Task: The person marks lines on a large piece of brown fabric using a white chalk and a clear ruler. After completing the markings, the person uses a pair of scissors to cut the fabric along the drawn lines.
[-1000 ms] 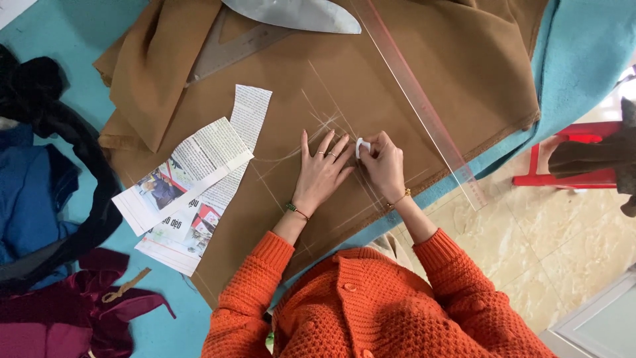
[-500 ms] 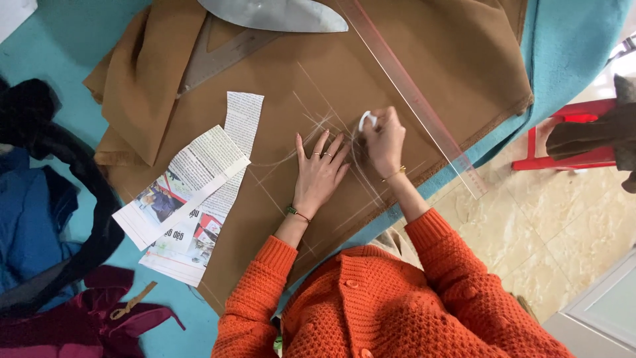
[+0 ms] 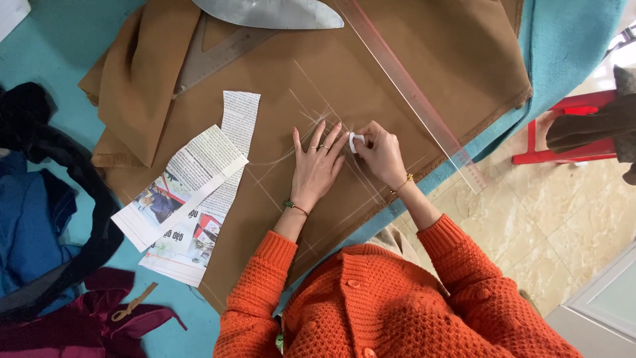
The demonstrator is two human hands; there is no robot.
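A small white piece of chalk is pinched between the fingertips of the right hand and pressed against the brown cloth, just beside the left hand's fingertips. The left hand is laid flat on the cloth with fingers spread, grasping nothing. Newspaper pattern pieces are seen to the left of that hand, and a clear ruler lies just beyond the right hand.
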